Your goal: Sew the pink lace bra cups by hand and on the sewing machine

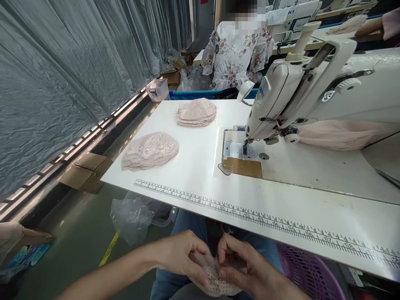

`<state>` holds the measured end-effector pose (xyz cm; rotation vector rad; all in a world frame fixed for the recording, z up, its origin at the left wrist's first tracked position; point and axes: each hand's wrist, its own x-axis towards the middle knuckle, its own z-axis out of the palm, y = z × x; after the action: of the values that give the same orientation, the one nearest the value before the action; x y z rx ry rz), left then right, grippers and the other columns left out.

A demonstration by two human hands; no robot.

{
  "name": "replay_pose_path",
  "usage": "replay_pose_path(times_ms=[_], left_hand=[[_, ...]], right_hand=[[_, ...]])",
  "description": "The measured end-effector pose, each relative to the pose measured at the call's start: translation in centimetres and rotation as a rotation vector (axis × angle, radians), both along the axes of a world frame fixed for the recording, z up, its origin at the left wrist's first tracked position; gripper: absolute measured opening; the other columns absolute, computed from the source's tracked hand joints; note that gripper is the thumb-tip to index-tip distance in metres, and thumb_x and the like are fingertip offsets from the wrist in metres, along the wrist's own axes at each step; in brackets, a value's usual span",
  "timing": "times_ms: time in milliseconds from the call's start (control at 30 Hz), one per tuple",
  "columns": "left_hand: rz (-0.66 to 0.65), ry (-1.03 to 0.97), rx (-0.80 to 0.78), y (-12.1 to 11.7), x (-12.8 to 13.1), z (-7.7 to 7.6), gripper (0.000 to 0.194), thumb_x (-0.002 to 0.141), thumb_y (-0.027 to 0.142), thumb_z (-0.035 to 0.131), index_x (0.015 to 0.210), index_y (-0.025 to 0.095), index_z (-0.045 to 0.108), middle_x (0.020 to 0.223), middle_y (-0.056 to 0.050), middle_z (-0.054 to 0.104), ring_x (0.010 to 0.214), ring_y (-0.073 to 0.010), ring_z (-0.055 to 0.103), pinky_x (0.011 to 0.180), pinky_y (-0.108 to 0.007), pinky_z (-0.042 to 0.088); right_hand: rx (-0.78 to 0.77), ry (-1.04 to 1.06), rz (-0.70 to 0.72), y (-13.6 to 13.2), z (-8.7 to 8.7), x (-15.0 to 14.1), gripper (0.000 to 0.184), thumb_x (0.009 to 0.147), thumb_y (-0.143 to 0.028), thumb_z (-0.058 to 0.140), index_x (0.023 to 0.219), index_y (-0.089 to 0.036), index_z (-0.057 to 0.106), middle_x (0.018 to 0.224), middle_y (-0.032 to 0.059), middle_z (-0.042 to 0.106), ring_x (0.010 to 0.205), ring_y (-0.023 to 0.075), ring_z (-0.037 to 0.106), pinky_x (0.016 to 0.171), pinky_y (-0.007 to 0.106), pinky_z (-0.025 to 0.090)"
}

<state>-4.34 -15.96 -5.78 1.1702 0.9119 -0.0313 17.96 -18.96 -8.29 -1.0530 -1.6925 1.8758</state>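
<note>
Above my lap, in front of the table edge, my left hand [187,258] and my right hand [240,266] hold one pale pink lace piece [215,283] between them. Fingers of both hands are closed on its upper edge, and its lower part shows a netted lace pattern. On the white table [193,166] lies a stack of lace pieces [150,151] at the left. A second stack of pale pink fabric pieces [196,112] with loose threads sits farther back. The sewing machine [278,96] stands to the right, its presser foot over the needle plate.
A ruler scale [250,214] runs along the table's front edge. Under it stand a purple basket [309,271] at right and a plastic bag [133,216] at left. Pink fabric [340,134] lies behind the machine head. A person in a floral dress [234,54] is beyond the table.
</note>
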Motion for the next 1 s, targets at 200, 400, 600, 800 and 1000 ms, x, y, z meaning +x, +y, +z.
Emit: replay_pose_path(times_ms=[200,400,600,800,1000], left_hand=[[0.003,-0.046,-0.014,-0.3,0.3,-0.7,0.039,0.062,0.047,0.080,0.086,0.016,0.077,0.075,-0.003,0.073,0.066,-0.0109,0.064,0.061,-0.014,0.046],[-0.054,-0.050,-0.052,0.1,-0.6,-0.8,0.047,0.061,0.054,0.079,0.090,0.017,0.077,0.085,-0.005,0.074,0.077,-0.0139,0.069,0.069,-0.014,0.051],[-0.021,-0.049,-0.111,0.7,-1.5,-0.5,0.046,0.062,0.054,0.078,0.092,0.018,0.076,0.086,-0.005,0.075,0.078,-0.0132,0.069,0.071,-0.013,0.052],[0.040,-0.090,-0.155,1.1,-2.4,-0.7,0.043,0.063,0.053,0.079,0.091,0.020,0.076,0.088,-0.005,0.075,0.080,-0.0148,0.070,0.075,-0.016,0.054],[0.018,-0.163,-0.118,1.1,-3.1,-0.6,0.035,0.069,0.046,0.077,0.093,0.020,0.075,0.091,-0.004,0.074,0.084,-0.0152,0.070,0.075,-0.015,0.055]], right_hand=[[-0.078,-0.055,0.039,0.0,0.0,1.1,0.029,0.080,-0.047,0.068,0.092,-0.022,0.060,0.076,-0.0025,0.056,0.073,0.0151,0.049,0.064,0.023,0.039],[-0.018,-0.106,0.139,0.3,-0.8,1.1,0.024,0.068,-0.039,0.081,0.074,-0.018,0.069,0.070,-0.0028,0.058,0.071,0.0152,0.051,0.062,0.023,0.035],[-0.119,0.068,0.113,0.9,-0.4,0.8,0.034,0.082,-0.045,0.066,0.070,-0.013,0.067,0.061,-0.0013,0.056,0.059,0.0124,0.050,0.055,0.021,0.036],[-0.121,-0.086,0.086,0.9,-0.2,0.5,0.011,0.072,-0.026,0.071,0.072,-0.016,0.069,0.067,0.0002,0.064,0.066,0.0148,0.056,0.058,0.021,0.039],[-0.021,-0.080,0.114,1.1,-0.1,-0.1,0.021,0.080,-0.030,0.060,0.065,-0.015,0.061,0.056,-0.0042,0.047,0.054,0.0099,0.040,0.048,0.021,0.027]])
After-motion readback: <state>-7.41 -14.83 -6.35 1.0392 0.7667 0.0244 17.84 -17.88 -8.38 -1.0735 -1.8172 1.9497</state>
